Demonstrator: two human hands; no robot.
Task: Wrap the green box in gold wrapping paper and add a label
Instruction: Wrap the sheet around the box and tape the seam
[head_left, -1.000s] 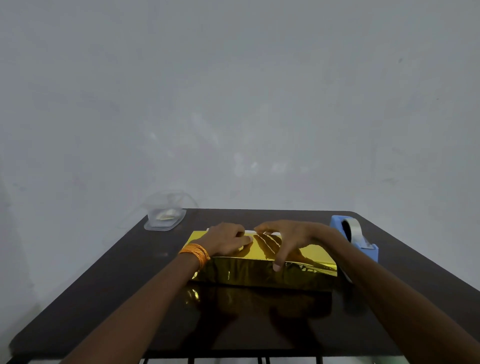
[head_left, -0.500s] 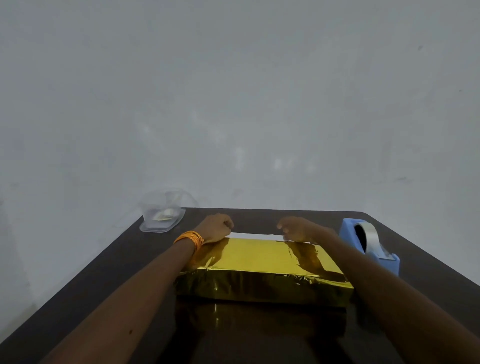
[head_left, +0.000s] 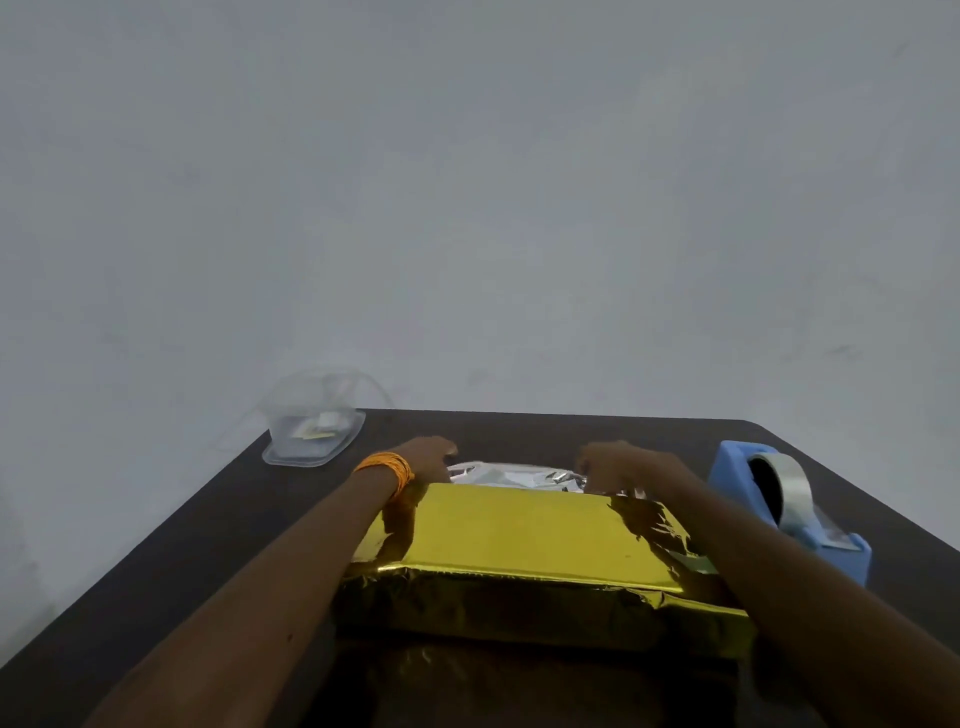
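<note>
The box lies flat in the middle of the dark table, covered in gold wrapping paper (head_left: 524, 535); no green shows. Along its far edge a loose flap of the paper (head_left: 511, 475) shows its silver underside. My left hand (head_left: 426, 457), with an orange thread band on the wrist, grips the flap's far left corner. My right hand (head_left: 618, 465) grips the flap at the far right corner. Both forearms reach over the box's two ends. A clear plastic tub (head_left: 314, 434) at the far left holds small paper labels.
A blue tape dispenser (head_left: 789, 512) with a roll of clear tape stands right of the box, close to my right forearm. The dark glossy table (head_left: 208, 551) ends at a pale wall just behind. The tub's lid leans against the wall.
My hands left the box's top and moved to its far edge, taking hold of the paper flap. The view has closed in on the box.
</note>
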